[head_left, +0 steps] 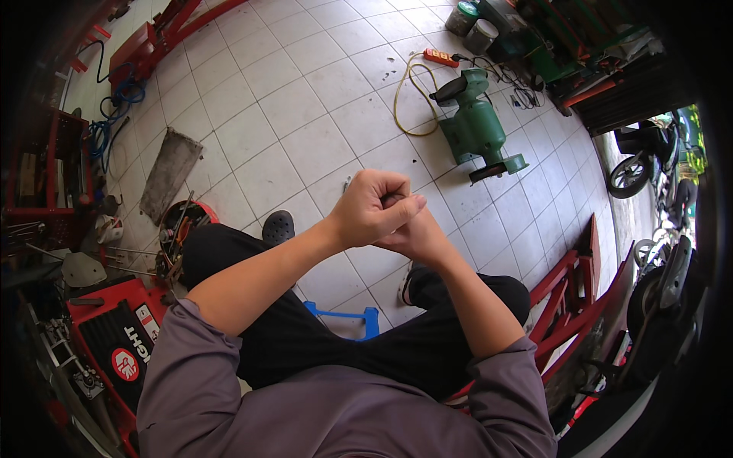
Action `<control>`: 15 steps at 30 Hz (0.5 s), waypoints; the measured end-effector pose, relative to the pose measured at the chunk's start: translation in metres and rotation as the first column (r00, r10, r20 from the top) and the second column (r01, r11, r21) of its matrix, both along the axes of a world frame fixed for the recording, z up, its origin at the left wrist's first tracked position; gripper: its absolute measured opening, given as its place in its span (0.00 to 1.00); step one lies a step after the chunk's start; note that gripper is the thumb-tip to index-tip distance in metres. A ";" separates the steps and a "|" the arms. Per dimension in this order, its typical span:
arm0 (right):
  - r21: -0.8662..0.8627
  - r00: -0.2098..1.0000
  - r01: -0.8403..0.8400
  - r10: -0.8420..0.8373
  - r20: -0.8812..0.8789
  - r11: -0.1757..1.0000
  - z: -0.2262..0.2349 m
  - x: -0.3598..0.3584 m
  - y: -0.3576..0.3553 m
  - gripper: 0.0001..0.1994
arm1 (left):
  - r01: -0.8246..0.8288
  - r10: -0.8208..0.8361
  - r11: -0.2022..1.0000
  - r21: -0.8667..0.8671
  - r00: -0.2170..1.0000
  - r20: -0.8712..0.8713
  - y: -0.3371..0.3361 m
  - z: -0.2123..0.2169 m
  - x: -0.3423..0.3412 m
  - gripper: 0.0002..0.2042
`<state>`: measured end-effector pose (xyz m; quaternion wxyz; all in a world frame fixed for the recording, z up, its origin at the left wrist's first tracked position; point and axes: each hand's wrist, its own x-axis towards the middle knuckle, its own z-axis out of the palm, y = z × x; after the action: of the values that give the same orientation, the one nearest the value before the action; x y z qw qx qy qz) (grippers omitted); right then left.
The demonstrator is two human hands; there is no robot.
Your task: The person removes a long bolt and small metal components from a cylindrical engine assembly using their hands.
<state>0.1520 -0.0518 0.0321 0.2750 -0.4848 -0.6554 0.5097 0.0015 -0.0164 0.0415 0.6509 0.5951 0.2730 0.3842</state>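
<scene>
In front of my body, above the tiled floor, my two hands are pressed together. My left hand (369, 208) is closed, its fingers curled and its thumb lying across towards the right hand. Whatever is inside that grip, if anything, is hidden. My right hand (418, 233) sits against it, lower and to the right. Most of its fingers are covered by the left hand, so I cannot see how they are bent. Below the hands, between my black-trousered legs, part of a blue frame (345, 313) shows at floor level.
A green bench grinder (479, 126) lies ahead right, near a yellow cable and an orange power strip (441, 58). To the left are a grey slab (169, 174), a red tub of tools (183, 221) and a red-black case (114, 336). Red metal frames (565, 282) and motorcycles (634, 172) line the right.
</scene>
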 end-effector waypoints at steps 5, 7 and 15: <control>0.330 0.994 0.080 -0.100 0.042 0.940 -0.003 0.003 -0.003 0.21 | -0.211 0.213 0.974 0.077 0.977 -0.012 0.012 0.008 0.001 0.21; 0.360 0.998 0.060 -0.063 -0.002 0.931 -0.002 0.006 -0.003 0.18 | -0.286 0.293 0.949 0.134 0.956 -0.034 0.017 0.008 -0.004 0.22; 0.375 0.975 -0.025 -0.061 0.216 0.927 0.006 0.005 -0.009 0.21 | -0.282 0.288 0.953 0.113 0.957 -0.041 0.026 0.011 -0.014 0.23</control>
<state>0.1573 -0.0604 0.0384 0.2919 -0.4833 -0.7631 0.3146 -0.0127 0.0101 0.0523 0.5480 0.5938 0.3539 0.4709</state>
